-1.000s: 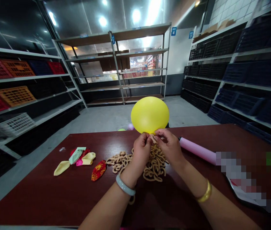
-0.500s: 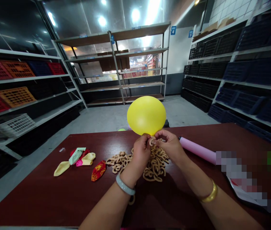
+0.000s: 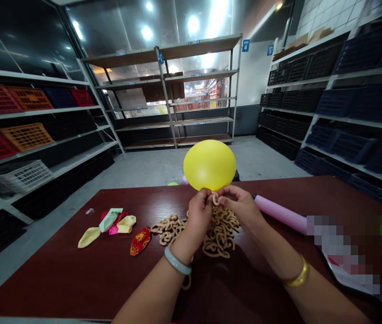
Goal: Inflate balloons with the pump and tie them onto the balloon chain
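An inflated yellow balloon (image 3: 209, 164) stands up above my hands, its neck hidden low between my fingers. My left hand (image 3: 199, 210) is closed, thumb and fingers pinching at the balloon's neck. Just right of that pinch, my right hand (image 3: 240, 204) is closed at the fingertips on a small tan loop (image 3: 215, 198) beneath the balloon. Whether the loop goes round the neck cannot be made out. Below both hands lies a heap of similar tan loops (image 3: 219, 238), partly covered by my left hand and wrist.
On the dark red table (image 3: 76, 283), uninflated balloons (image 3: 110, 220) and a red-and-yellow patterned one (image 3: 140, 240) lie to the left. A pink tube (image 3: 280, 213) lies at right, beside a blurred-out item. Shelves with crates (image 3: 30, 136) line both sides; a rack (image 3: 177, 121) stands behind.
My right fingers have shifted slightly around the tan loop, which shows more plainly below the balloon. My left hand keeps its pinch. The whole view has moved a little.
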`<action>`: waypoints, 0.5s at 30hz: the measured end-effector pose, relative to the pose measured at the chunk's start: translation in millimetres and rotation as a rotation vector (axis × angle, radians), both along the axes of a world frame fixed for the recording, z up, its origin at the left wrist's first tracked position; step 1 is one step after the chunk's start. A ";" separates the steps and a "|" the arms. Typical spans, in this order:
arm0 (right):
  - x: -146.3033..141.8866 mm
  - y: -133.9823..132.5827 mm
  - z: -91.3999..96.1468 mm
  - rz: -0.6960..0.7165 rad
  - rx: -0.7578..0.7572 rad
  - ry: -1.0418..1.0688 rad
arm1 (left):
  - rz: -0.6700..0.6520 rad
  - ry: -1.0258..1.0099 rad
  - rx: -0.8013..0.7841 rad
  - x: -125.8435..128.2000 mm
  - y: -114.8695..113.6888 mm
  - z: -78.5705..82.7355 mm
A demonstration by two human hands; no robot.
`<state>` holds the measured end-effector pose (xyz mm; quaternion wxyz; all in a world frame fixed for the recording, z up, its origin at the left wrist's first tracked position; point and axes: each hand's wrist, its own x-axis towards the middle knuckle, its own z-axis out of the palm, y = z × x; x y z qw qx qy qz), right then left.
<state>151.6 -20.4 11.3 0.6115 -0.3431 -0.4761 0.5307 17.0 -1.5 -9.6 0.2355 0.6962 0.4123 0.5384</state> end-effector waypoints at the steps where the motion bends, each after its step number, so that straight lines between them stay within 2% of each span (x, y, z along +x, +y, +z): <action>1: 0.8 0.3 -0.6 0.005 0.006 -0.004 | 0.002 0.003 0.005 0.0 0.9 -0.9; 5: 1.0 1.7 -3.2 0.006 -0.026 0.002 | -0.010 0.018 0.006 1.1 1.3 -2.3; 10: -7.7 1.4 -4.4 -0.096 -0.096 0.149 | -0.007 -0.008 -0.033 4.3 0.1 -2.1; 15: -15.7 3.8 -9.8 -0.126 -0.166 0.226 | 0.032 -0.147 -0.097 10.4 -2.4 -3.9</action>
